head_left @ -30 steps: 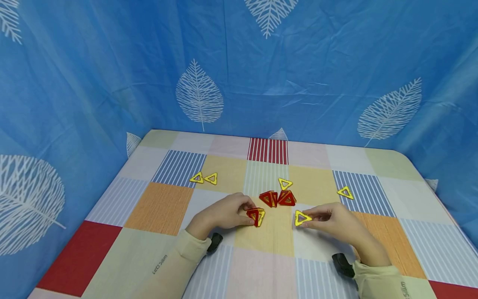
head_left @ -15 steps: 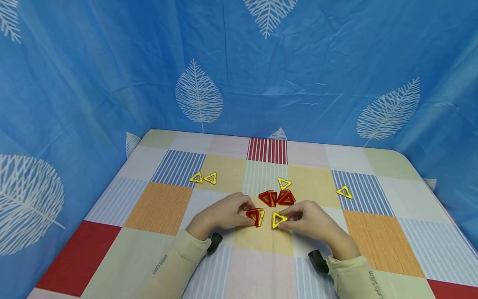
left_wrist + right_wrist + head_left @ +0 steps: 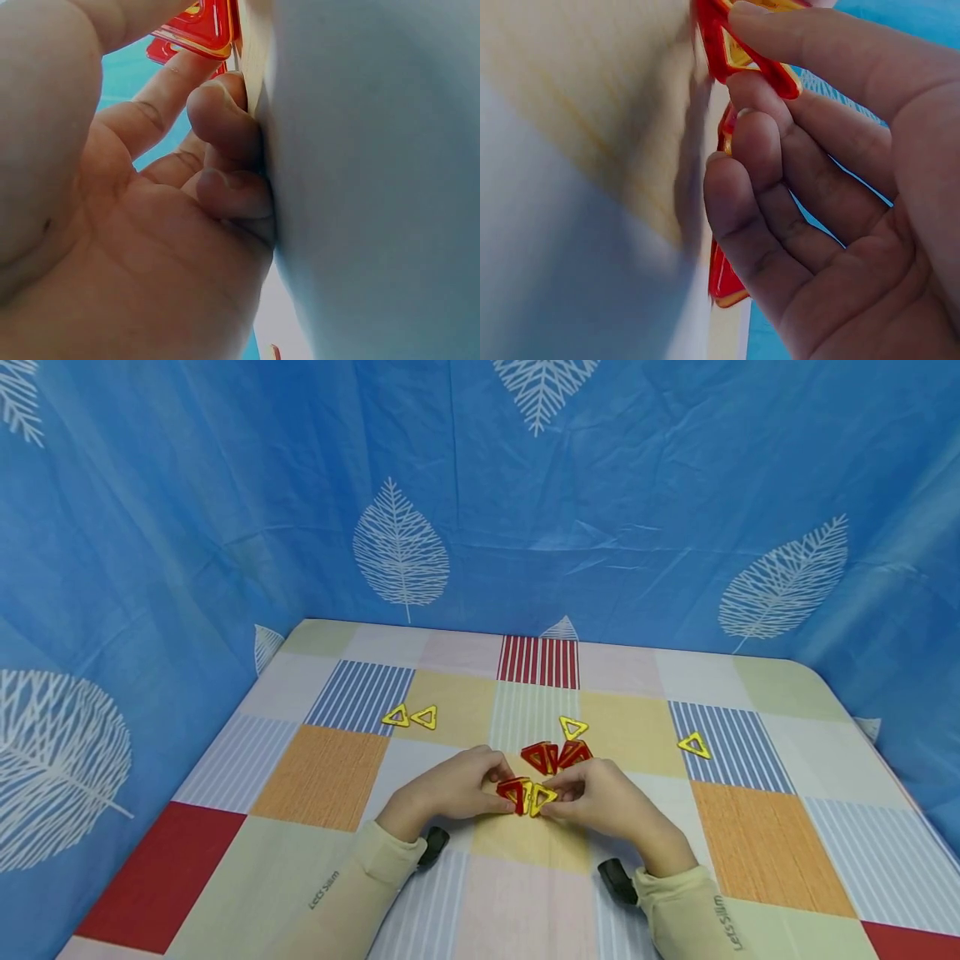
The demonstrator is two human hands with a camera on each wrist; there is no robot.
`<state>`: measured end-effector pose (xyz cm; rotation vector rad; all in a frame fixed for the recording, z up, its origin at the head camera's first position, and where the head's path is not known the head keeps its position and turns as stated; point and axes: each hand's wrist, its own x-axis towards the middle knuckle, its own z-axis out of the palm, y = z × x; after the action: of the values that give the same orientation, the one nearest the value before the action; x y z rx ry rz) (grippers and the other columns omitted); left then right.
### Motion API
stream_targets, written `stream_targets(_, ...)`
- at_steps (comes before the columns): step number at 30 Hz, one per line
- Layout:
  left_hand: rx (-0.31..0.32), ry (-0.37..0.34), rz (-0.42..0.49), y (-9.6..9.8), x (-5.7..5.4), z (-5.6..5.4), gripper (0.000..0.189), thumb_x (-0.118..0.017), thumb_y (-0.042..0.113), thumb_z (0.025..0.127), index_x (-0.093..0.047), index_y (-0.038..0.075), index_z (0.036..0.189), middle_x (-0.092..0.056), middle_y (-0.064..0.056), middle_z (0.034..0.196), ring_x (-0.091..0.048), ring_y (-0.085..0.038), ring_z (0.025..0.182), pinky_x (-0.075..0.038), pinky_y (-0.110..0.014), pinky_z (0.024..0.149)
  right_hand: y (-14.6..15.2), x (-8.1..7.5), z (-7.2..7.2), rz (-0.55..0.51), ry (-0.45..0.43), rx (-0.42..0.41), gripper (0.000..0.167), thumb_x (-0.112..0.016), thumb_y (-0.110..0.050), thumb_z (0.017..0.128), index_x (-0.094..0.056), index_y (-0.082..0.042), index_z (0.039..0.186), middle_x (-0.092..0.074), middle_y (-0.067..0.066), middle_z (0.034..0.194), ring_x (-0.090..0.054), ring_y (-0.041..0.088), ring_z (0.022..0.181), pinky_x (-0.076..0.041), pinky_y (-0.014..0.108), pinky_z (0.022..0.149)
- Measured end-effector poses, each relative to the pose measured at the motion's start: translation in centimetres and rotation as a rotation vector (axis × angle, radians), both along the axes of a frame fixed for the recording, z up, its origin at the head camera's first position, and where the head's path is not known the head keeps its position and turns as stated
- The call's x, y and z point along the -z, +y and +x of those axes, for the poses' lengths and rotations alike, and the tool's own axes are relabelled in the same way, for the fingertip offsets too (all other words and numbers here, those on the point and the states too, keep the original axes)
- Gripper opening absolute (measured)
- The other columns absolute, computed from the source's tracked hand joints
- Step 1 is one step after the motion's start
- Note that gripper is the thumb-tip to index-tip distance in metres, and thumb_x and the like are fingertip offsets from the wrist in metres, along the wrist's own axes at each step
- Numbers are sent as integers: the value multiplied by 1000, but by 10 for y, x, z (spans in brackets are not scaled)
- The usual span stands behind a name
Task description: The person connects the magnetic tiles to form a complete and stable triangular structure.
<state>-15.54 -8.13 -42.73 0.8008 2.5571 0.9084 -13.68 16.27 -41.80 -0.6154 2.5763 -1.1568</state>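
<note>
Near the table's middle, my left hand (image 3: 453, 785) holds a small cluster of red and yellow triangular frame tiles (image 3: 513, 792) between thumb and fingers. In the left wrist view a red tile (image 3: 202, 30) shows at the fingertips. My right hand (image 3: 611, 806) pinches a triangular tile (image 3: 542, 798), right at the cluster's right side. It looks yellow from the head, while a red triangular frame (image 3: 780, 79) shows at its fingertips in the right wrist view. Just behind the hands stand two red triangular clusters (image 3: 540, 758), the right one partly covered by the right hand.
One yellow triangle (image 3: 573, 727) lies behind the red clusters. Two more yellow triangles (image 3: 424, 717) lie at the back left, and another yellow triangle (image 3: 694, 745) is off to the right. A patchwork cloth (image 3: 525, 893) covers the table; a blue curtain (image 3: 637, 485) hangs behind.
My right hand has moved left with its yellow triangle, from apart to right beside the cluster in my left hand. The left hand has stayed in place.
</note>
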Motion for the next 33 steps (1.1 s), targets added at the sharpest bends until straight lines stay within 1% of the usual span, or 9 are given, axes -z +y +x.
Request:
stream_targets(4,2,2,3,0,1,0,27,-80,26,88,-67,12,107,-58,4,100,-55,-12,93,-47,-32,87,-5,2,0,-19,13,16,28,-87,-16,79,-78,-1,100,-65,-6,73,-60,12,66,-51,27,59)
stream_targets(8,1,-4,5,0,2,-1,27,-80,26,88,-66,12,107,-58,4,101,-55,-12,94,-47,-32,87,-9,8,-1,-63,39,14,27,-87,-15,79,-78,-2,100,-68,-6,78,-64,12,70,-54,27,64)
stream_targets(12,0,-9,2,0,2,-1,27,-80,27,88,-66,13,107,-58,4,102,-56,-12,96,-47,-33,88,-14,12,-1,-82,69,11,27,-88,-20,80,-78,-5,101,-68,-6,80,-65,10,73,-55,27,67)
stream_targets(17,-5,-16,1,0,1,-1,28,-80,27,88,-66,13,108,-58,4,102,-56,-12,96,-47,-33,89,-15,14,1,-89,69,31,27,-88,-22,79,-77,-8,100,-67,-7,81,-65,10,74,-55,27,67)
stream_targets(21,-2,-26,2,0,1,-1,38,-80,29,88,-65,13,119,-59,2,110,-56,-14,101,-47,-35,92,-14,14,2,-100,55,47,28,-89,-21,79,-74,-8,98,-67,-5,82,-65,11,75,-55,27,69)
stream_targets(25,21,-33,-1,1,1,-1,52,-81,32,88,-61,16,133,-58,-1,120,-55,-16,107,-46,-38,94,-13,16,2,-98,43,61,25,-88,-22,80,-69,-10,90,-67,-5,81,-65,11,74,-54,27,68)
stream_targets(28,49,-23,-7,0,0,-1,56,-81,32,87,-61,18,137,-59,-1,119,-54,-15,104,-47,-36,90,-13,18,1,-83,50,55,20,-87,-22,81,-70,-11,87,-66,-6,80,-64,11,73,-53,27,67)
stream_targets(30,65,-13,-13,0,0,-1,55,-81,30,87,-62,19,138,-59,0,118,-53,-13,102,-47,-34,86,-13,19,1,-75,55,49,18,-86,-22,82,-72,-12,88,-66,-6,80,-63,11,73,-53,27,66)
stream_targets(33,76,-3,-23,0,0,-1,51,-79,26,89,-63,20,137,-59,1,115,-51,-12,96,-46,-32,80,-13,19,2,-73,54,56,20,-86,-24,82,-75,-11,91,-67,-6,81,-63,11,74,-54,28,67)
